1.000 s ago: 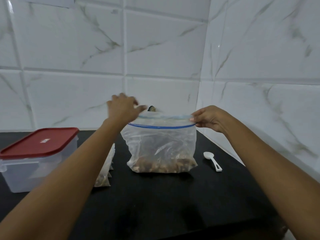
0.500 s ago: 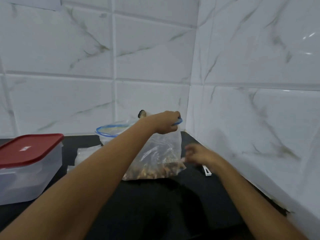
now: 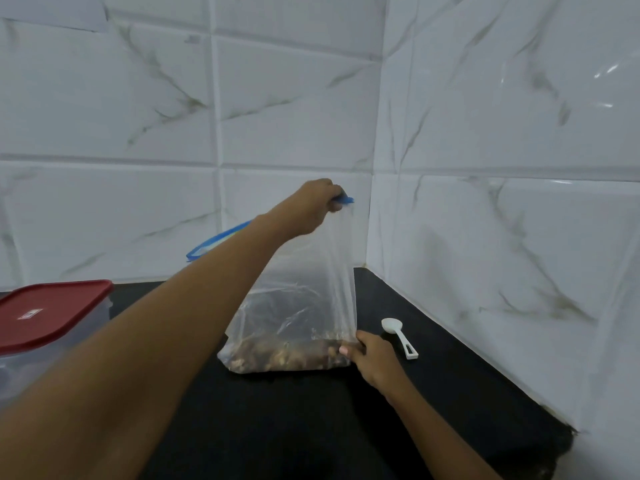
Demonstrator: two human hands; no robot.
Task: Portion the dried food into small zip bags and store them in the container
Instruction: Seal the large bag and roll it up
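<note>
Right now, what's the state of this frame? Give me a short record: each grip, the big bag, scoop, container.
left grip: holds the blue zip strip at the bag's raised top corner
right grip: pinches the bag's lower right corner
large zip bag: upright on the black counter, dried food at the bottom
white scoop: lying on the counter, right of the bag, untouched
container: at the left edge, red lid on
</note>
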